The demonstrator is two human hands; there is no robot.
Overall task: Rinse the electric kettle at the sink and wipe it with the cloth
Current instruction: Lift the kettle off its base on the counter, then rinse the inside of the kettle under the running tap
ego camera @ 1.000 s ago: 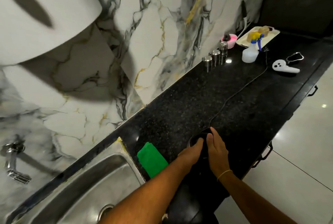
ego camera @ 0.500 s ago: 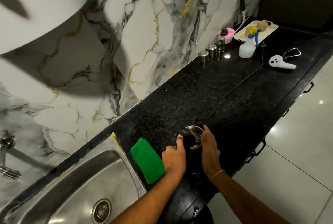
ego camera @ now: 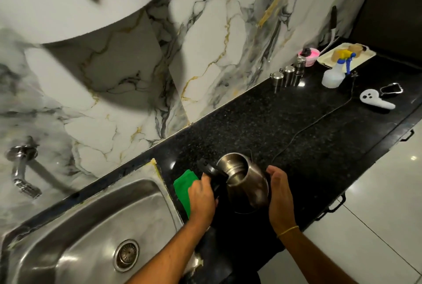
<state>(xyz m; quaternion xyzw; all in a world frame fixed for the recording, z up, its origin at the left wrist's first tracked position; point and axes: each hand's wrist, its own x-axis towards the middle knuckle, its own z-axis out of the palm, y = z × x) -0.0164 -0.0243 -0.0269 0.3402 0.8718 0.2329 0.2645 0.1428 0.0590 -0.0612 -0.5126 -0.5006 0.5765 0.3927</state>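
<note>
A steel electric kettle (ego camera: pixel 246 181) with its black lid flipped open is tilted toward the sink, just above the black counter. My left hand (ego camera: pixel 202 199) is closed around its black handle. My right hand (ego camera: pixel 279 194) rests against the kettle's right side with the fingers spread. A green cloth (ego camera: pixel 183 189) lies on the counter beside the sink, partly hidden under my left hand. The steel sink (ego camera: pixel 96 226) with its drain sits at the lower left, and a wall tap (ego camera: pixel 21 176) juts out above it.
A black cord (ego camera: pixel 315 121) runs across the counter (ego camera: pixel 251 123) toward the far end. There stand three steel canisters (ego camera: pixel 288 75), a spray bottle (ego camera: pixel 333 75), a white controller (ego camera: pixel 374 99), a pink tub (ego camera: pixel 309 56) and a cream tray (ego camera: pixel 328 59). A white cylinder hangs overhead.
The kettle's lid has come open and the kettle has lifted and tilted toward the sink. My left hand moved from the top onto the handle; my right hand slid to its side.
</note>
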